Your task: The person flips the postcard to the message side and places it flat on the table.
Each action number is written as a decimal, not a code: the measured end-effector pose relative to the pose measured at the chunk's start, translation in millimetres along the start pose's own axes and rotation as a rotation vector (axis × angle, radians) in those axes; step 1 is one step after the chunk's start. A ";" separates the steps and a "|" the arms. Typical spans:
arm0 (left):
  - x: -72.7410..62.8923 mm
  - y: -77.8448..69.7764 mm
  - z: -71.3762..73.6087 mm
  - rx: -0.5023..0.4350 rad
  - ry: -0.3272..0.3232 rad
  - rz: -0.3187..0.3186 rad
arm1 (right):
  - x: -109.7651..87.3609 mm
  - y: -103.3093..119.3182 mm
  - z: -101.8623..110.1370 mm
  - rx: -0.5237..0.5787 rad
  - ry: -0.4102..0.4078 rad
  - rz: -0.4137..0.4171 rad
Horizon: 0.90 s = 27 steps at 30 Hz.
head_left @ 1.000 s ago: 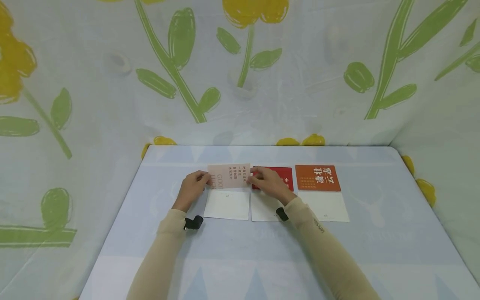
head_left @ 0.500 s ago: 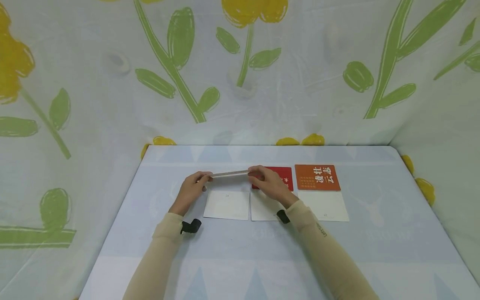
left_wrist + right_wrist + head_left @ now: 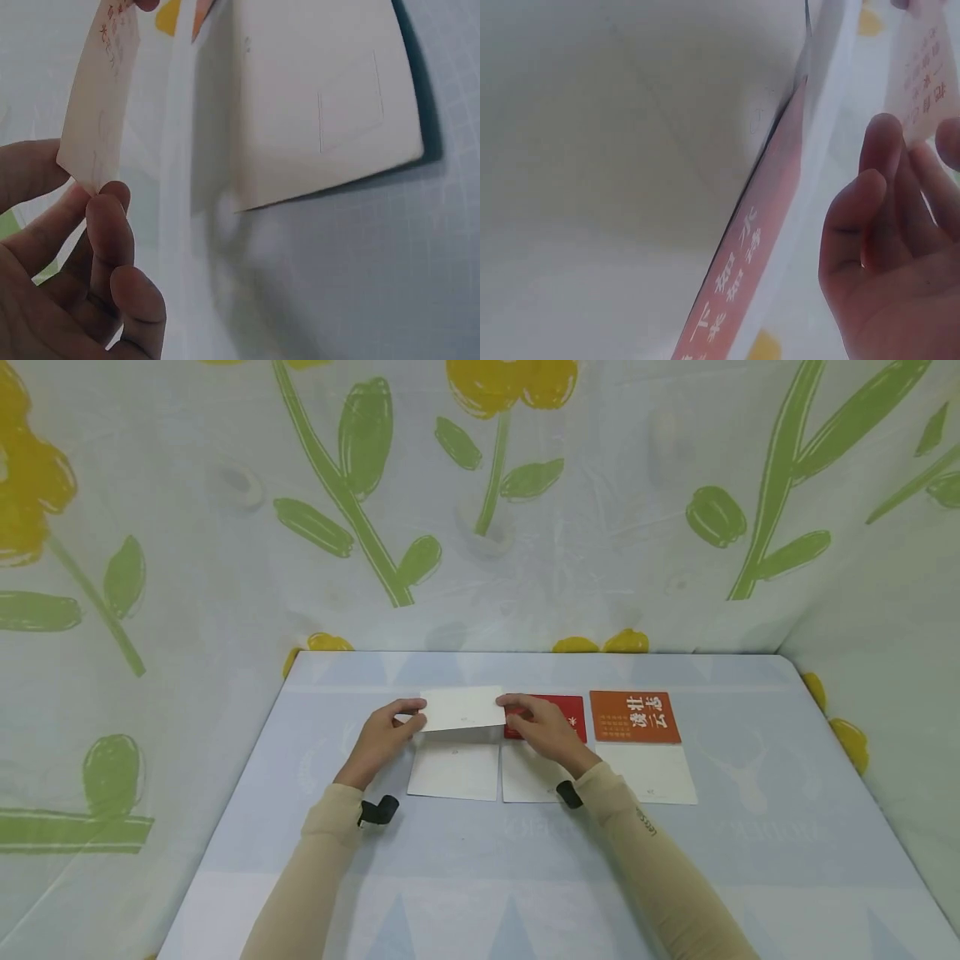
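Note:
My left hand point(image 3: 381, 739) and right hand point(image 3: 546, 732) pinch a card point(image 3: 462, 708) by its two short ends, tilted above the table. Its plain white back faces the head camera. Pale pink with red lettering, the card's other side point(image 3: 101, 97) shows in the left wrist view and, at top right, in the right wrist view. Below the held card lies a white card point(image 3: 453, 774), face down. Partly behind my right hand is a red card point(image 3: 566, 714) with white writing. My right forearm overlaps another white card point(image 3: 528, 777) in front of it.
On the right, an orange card point(image 3: 635, 717) with white lettering lies above a third white card point(image 3: 651, 774). The cards rest on a pale blue patterned table point(image 3: 480, 868). Behind it hangs a white cloth point(image 3: 600, 527) with yellow flowers and green leaves.
The held card has turned over between my hands: its pink printed side faced the head camera, then it stood edge-on, and now its white back shows. The cards on the table stay put.

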State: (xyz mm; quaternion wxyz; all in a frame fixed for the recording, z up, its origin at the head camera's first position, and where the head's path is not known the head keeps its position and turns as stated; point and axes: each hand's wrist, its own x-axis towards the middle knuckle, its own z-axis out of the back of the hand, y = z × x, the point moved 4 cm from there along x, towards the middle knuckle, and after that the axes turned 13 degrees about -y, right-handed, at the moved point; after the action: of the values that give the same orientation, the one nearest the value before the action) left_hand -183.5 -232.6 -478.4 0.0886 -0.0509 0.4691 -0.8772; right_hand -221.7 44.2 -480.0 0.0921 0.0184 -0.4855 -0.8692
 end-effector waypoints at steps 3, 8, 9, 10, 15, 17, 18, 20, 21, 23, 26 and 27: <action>-0.4 -1.4 -1.3 0.066 -0.006 -0.034 | 0.0 -0.3 -0.3 -0.017 0.009 0.015; -0.2 -3.0 -5.1 0.166 -0.002 -0.098 | 0.9 0.7 -0.6 -0.059 0.027 0.034; 0.0 -3.4 -5.5 0.180 -0.003 -0.114 | 1.0 0.8 -0.8 -0.066 0.031 0.033; 0.5 -3.9 -6.0 0.195 -0.005 -0.131 | 1.1 0.8 -0.9 -0.073 0.034 0.032; 1.2 -7.0 -6.2 0.252 -0.015 -0.187 | 0.1 1.0 -1.8 -0.097 0.046 0.019; 0.7 -6.4 -6.1 0.280 -0.014 -0.194 | -0.7 0.9 -2.3 -0.105 0.052 0.015; 0.4 -6.1 -6.0 0.291 -0.015 -0.195 | -1.2 0.7 -2.6 -0.109 0.055 0.012; 0.8 -4.5 -5.4 0.314 -0.019 -0.200 | -1.1 0.9 -3.5 -0.117 0.061 0.013; 1.0 -4.2 -5.0 0.321 -0.023 -0.203 | -1.0 1.0 -3.9 -0.120 0.063 0.015; 1.8 -3.8 -4.6 0.331 -0.038 -0.214 | -0.7 1.3 -4.2 -0.122 0.065 0.019; 3.2 -3.5 -5.1 0.344 -0.056 -0.231 | -0.6 1.6 -4.8 -0.125 0.072 0.019; 3.5 -3.4 -5.4 0.351 -0.060 -0.235 | -0.6 1.2 -5.0 -0.128 0.076 0.015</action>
State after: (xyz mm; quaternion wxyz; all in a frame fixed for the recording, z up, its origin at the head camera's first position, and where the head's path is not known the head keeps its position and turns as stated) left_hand -188.2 -227.0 -478.5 0.0070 -0.1150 0.2973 -0.9478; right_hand -220.3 39.4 -481.6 0.1182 0.0417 -0.4252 -0.8964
